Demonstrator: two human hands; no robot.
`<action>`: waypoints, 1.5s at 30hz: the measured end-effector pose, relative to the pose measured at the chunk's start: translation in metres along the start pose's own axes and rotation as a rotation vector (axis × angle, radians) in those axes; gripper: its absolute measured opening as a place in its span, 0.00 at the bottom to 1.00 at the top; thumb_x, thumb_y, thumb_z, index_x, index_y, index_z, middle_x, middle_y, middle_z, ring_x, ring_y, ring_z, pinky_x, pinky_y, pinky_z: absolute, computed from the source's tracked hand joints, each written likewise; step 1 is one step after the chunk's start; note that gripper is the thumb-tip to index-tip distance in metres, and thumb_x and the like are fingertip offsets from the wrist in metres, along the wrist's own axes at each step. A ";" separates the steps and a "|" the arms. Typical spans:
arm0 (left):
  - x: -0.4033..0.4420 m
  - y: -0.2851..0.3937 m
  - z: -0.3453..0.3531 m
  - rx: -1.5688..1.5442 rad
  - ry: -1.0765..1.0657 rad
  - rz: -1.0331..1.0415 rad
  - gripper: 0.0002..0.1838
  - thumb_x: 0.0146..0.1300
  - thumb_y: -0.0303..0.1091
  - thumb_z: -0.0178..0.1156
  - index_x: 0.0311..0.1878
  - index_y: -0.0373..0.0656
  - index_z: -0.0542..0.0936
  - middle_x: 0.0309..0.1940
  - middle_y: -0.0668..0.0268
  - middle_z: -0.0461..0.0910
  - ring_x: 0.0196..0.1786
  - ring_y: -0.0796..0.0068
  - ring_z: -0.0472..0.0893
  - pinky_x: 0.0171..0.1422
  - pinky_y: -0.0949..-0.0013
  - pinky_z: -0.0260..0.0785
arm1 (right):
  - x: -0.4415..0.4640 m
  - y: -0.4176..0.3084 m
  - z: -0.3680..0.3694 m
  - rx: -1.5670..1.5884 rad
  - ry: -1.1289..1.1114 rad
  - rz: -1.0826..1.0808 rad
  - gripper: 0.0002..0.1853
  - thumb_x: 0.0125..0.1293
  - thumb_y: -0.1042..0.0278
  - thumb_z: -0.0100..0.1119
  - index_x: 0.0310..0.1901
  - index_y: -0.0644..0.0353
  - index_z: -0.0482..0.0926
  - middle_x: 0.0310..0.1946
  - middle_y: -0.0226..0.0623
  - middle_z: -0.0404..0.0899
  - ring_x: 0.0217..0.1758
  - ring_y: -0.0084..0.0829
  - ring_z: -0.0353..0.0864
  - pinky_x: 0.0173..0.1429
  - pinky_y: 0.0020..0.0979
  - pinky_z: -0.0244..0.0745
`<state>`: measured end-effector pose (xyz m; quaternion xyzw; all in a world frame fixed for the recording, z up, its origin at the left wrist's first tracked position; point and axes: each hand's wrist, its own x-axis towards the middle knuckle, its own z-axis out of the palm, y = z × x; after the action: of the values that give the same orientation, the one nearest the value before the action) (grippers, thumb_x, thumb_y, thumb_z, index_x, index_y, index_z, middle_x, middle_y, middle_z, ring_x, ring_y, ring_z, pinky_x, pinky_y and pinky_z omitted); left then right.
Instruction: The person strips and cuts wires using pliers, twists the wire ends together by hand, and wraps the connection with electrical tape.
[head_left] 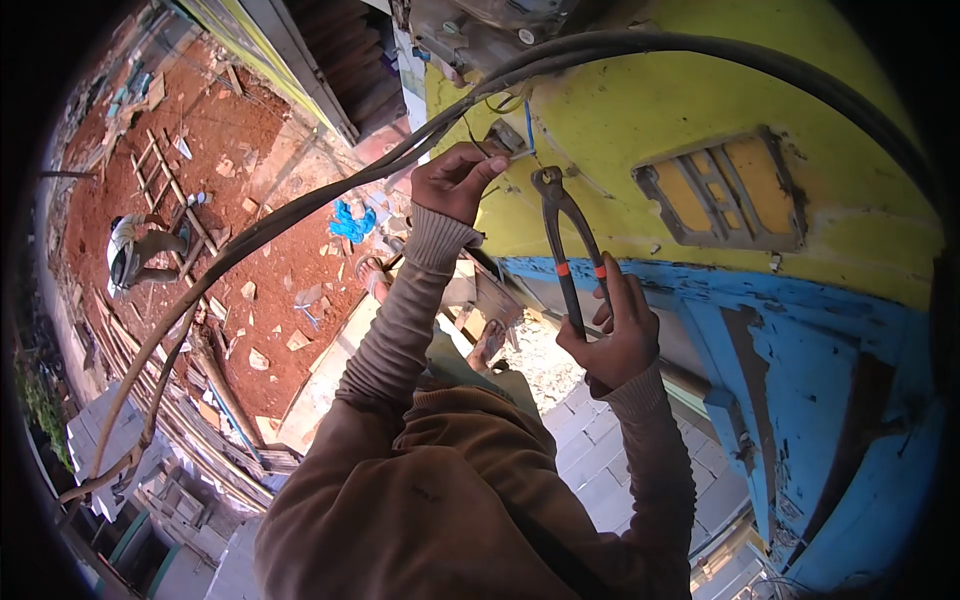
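Observation:
My right hand [622, 325] is wrapped round the handles of the long metal pincers [559, 225], which have red bands on their handles. The pincer head points up, beside the end of a blue wire [529, 122] on the yellow wall [620, 120]. To the left, my left hand [458, 182] is raised near the wall with thumb and forefinger pinched together at a thin dark wire [474, 136]. Whether anything else lies between those fingertips is too small to tell. Just above them, a small grey box [503, 137] is fixed on the wall.
Thick black cables [330, 192] arch across the view, close above my left hand. A vent frame [720, 195] sits in the yellow wall above blue boards [800, 340]. Far below, a person [140, 252] bends by a ladder [180, 200] on red soil with rubble.

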<state>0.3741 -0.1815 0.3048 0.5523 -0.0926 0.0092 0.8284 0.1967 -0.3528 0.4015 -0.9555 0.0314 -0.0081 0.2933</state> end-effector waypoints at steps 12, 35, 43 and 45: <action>-0.006 0.004 0.003 0.007 0.022 -0.021 0.06 0.61 0.26 0.70 0.37 0.34 0.84 0.35 0.65 0.86 0.37 0.81 0.82 0.45 0.76 0.75 | 0.003 -0.011 0.014 -0.790 0.297 0.010 0.39 0.49 0.66 0.71 0.63 0.71 0.67 0.51 0.48 0.73 0.49 0.45 0.80 0.49 0.41 0.78; -0.002 0.006 -0.001 0.010 0.005 0.003 0.04 0.61 0.25 0.70 0.36 0.35 0.85 0.36 0.63 0.87 0.37 0.80 0.82 0.45 0.74 0.75 | 0.021 0.011 -0.007 0.559 -0.416 0.248 0.32 0.63 0.58 0.68 0.63 0.65 0.66 0.31 0.39 0.82 0.34 0.32 0.87 0.36 0.35 0.82; -0.003 0.003 0.000 0.035 0.027 -0.015 0.05 0.60 0.25 0.70 0.36 0.34 0.84 0.33 0.64 0.86 0.35 0.81 0.82 0.43 0.75 0.75 | 0.002 0.000 0.012 -0.462 0.220 -0.187 0.38 0.50 0.65 0.67 0.66 0.64 0.68 0.41 0.42 0.78 0.32 0.36 0.83 0.33 0.34 0.80; -0.003 0.005 0.000 0.021 0.029 0.011 0.05 0.60 0.26 0.70 0.36 0.34 0.84 0.33 0.65 0.86 0.35 0.81 0.82 0.42 0.75 0.75 | 0.001 0.001 0.017 -0.627 0.390 -0.252 0.39 0.50 0.66 0.66 0.66 0.68 0.68 0.48 0.46 0.76 0.38 0.38 0.83 0.35 0.36 0.79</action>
<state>0.3706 -0.1791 0.3086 0.5603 -0.0834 0.0228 0.8238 0.1986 -0.3439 0.3865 -0.9757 -0.0299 -0.2153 -0.0278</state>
